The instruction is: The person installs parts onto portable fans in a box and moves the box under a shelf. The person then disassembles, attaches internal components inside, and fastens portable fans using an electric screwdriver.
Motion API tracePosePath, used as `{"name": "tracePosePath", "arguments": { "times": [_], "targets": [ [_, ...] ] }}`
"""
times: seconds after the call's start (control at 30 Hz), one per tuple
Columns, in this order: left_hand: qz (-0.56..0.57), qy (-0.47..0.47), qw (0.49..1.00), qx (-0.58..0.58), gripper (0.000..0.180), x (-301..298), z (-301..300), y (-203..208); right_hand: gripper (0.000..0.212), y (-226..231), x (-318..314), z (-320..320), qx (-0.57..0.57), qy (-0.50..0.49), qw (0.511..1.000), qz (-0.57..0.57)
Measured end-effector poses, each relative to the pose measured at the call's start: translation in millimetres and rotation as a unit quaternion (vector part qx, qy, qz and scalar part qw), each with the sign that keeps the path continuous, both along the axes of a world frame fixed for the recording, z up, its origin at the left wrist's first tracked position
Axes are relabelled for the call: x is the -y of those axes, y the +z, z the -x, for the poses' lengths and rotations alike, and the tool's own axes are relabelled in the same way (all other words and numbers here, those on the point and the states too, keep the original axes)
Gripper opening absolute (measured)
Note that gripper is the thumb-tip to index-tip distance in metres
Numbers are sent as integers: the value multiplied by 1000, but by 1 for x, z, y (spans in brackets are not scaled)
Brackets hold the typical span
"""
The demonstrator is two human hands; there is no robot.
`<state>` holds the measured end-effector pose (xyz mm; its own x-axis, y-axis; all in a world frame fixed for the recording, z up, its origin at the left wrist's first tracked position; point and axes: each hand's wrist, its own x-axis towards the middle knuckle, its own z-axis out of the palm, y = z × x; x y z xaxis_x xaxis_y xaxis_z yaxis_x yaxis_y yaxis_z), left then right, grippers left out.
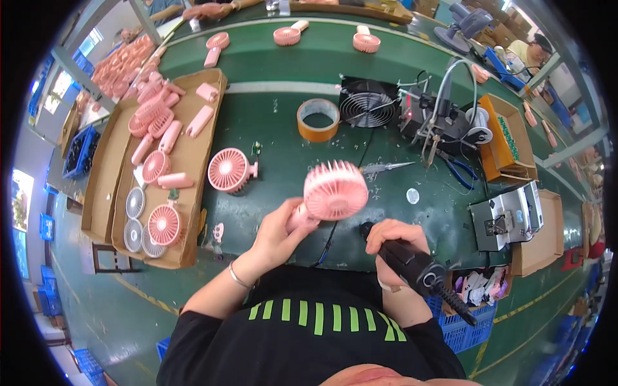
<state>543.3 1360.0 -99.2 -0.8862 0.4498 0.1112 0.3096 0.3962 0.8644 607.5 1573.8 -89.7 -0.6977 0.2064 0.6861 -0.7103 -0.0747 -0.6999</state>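
A pink handheld fan (335,190) is in my left hand (278,226), whose fingers wrap its handle while the round caged head points up and to the right. My right hand (398,238) grips a black electric screwdriver (412,265). Its front end lies to the left of my fingers, and its cord trails off to the lower right. The tip and the fan do not touch. Left of the held fan, a pink fan head (228,170) without a full handle rests on the green bench, close to a small green circuit board (257,149).
On the left, a cardboard tray (188,256) holds several pink fan parts and grey grilles. Tape (318,120), a black fan (367,108), a soldering stand (432,122), blue-handled pliers (458,170) and a screw feeder (505,219) surround the work area. Beyond, a conveyor (257,61) carries fans.
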Motion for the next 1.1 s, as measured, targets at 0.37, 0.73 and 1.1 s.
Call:
{"name": "tracePosePath", "arguments": {
  "times": [0.37, 0.73, 1.1],
  "targets": [
    [-394, -72, 883, 243, 50, -32, 2, 3, 48, 10, 5, 1, 48, -13, 998, -43],
    [-451, -46, 844, 287, 54, -31, -10, 4, 22, 5, 0, 4, -4, -1, 996, -90],
    [-433, -41, 849, 301, 51, -30, -14, 2, 27, 7, -1, 5, -23, 30, 994, -105]
  ]
}}
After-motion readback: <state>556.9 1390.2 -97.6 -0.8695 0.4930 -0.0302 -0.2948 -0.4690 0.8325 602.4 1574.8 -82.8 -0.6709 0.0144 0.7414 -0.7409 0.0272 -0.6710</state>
